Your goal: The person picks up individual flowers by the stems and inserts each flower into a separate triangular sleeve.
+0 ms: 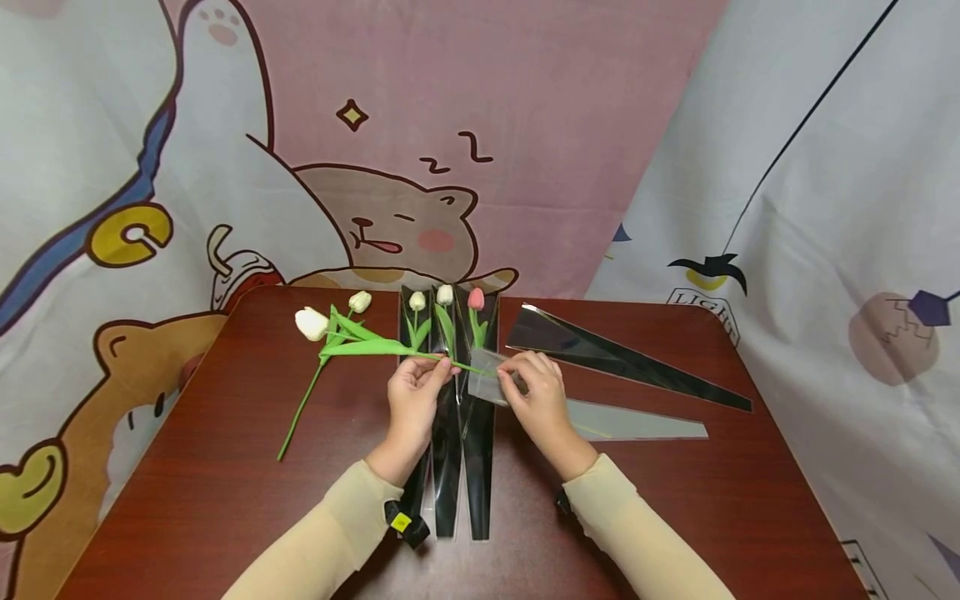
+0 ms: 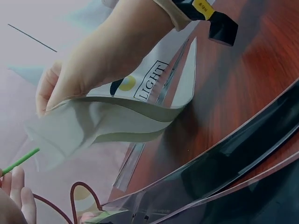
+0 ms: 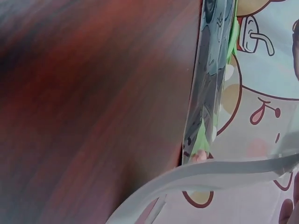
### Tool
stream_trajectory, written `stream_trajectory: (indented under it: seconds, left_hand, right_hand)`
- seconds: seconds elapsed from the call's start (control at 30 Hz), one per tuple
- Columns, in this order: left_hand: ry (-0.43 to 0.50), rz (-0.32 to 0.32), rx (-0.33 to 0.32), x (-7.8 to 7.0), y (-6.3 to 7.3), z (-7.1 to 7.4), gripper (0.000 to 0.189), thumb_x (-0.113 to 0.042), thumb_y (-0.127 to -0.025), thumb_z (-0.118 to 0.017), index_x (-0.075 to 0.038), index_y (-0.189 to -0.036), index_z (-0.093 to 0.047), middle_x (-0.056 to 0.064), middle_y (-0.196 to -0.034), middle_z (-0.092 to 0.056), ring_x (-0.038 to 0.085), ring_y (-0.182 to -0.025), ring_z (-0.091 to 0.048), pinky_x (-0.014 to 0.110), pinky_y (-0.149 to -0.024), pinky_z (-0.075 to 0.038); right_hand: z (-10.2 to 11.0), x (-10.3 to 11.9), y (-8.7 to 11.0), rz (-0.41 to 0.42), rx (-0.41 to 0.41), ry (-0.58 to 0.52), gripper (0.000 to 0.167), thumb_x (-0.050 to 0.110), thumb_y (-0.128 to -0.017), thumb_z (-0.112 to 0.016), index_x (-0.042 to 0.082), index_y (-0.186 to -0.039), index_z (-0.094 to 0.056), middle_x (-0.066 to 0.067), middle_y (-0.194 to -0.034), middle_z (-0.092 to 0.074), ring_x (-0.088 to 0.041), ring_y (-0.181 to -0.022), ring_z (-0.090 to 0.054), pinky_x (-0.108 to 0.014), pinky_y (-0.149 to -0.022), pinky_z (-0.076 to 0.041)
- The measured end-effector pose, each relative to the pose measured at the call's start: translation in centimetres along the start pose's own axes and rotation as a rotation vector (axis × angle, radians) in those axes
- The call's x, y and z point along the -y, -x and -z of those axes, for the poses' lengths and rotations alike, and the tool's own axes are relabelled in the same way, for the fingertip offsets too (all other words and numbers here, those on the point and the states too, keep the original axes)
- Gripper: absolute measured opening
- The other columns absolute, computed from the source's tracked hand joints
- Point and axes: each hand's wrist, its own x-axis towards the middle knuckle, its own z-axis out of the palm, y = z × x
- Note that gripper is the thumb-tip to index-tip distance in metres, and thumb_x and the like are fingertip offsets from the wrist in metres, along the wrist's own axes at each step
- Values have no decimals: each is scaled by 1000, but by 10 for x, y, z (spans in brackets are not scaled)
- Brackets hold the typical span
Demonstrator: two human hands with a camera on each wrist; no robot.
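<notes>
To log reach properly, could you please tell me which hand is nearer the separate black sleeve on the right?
Right. The right hand is close to the wide end of the black sleeve; the left hand is farther to the left, pinching a tulip stem.

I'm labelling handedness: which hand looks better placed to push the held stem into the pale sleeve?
Probably the left hand: it pinches the green stem, which points toward the pale sleeve, while the right hand pinches that sleeve.
</notes>
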Motion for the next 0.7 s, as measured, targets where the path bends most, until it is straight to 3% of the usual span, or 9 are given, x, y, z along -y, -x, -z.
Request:
stream_trajectory:
  seconds: [0.13,0.3,0.43,0.57,0.7]
  left_hand:
    - [-1,3,-9,1,2,-1,17,4,-84,-66,13,-96,-57,6,-79,-66,15,-70,-70,25,-73,-56]
    - [-41,9,31,5,6,-4,21,5,-84,-66,17,-97,-56,2,-77,-67,19,-72,-70,23,-73,-55]
    - [-90,30,29,10,7,-6,23,4,-84,-66,19,-99,-57,4,-79,-68,12,-72,-69,22,-73,-55]
    - [-149,36,24,12,6,-6,24,2,-83,-68,18,-100,-61,8,-82,-69,5,-73,-67,19,-73,-54]
    - [-120,26,51,10,5,-5,24,1,-86,-65,19,-102,-61,25,-89,-68,9,-74,-69,30,-78,-56]
  right_hand:
    - [1,-1,1,2,-28,16,5,9,-81,-71,14,-80,-69,2,-83,-64,-17,-80,-57,-38,-74,-40]
    - [-1,3,-1,15,-17,12,3,13,-82,-69,14,-79,-69,3,-82,-64,-16,-81,-57,-36,-74,-40]
    - [-2,6,-2,23,11,6,7,17,-86,-66,13,-82,-70,3,-84,-66,-17,-84,-57,-37,-77,-40]
    - [-4,7,-2,36,34,16,4,17,-86,-68,14,-86,-70,3,-87,-66,-17,-85,-57,-37,-78,-41]
    - [-5,6,-2,43,25,24,4,12,-82,-72,13,-86,-70,2,-86,-66,-18,-85,-57,-38,-76,-41]
